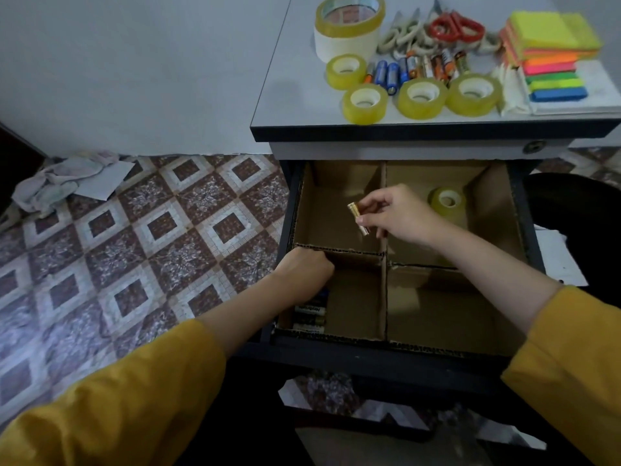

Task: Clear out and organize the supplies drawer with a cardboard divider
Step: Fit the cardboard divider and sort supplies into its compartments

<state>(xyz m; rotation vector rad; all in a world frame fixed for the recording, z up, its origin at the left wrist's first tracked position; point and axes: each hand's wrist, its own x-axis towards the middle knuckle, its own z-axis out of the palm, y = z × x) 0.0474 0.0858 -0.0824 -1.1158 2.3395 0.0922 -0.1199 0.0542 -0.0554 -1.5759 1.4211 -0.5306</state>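
While my right hand pinches one battery between thumb and fingertips, I see it hanging above the divider, over the far-left cell and close to the middle wall. The divider sits inside the open drawer and splits it into four cells. My left hand is down in the near-left cell, knuckles by the cross wall. Its fingers curl out of sight, so I cannot tell whether it holds anything. Just under it, stored batteries lie side by side against the left wall. One tape roll sits in the far-right cell; the other two cells look bare.

Up on the desk wait more batteries, other tape rolls, scissors and sticky notes.

My guess is the held battery belongs with the stored ones. The risk is the drop: let go where it hangs now and it lands in the wrong cell, or clips the wall's edge and bounces. The cardboard looks thin, and my left knuckles could bend the cross wall or lift it. Two hands crowding one small cell could also knock the neat row askew.
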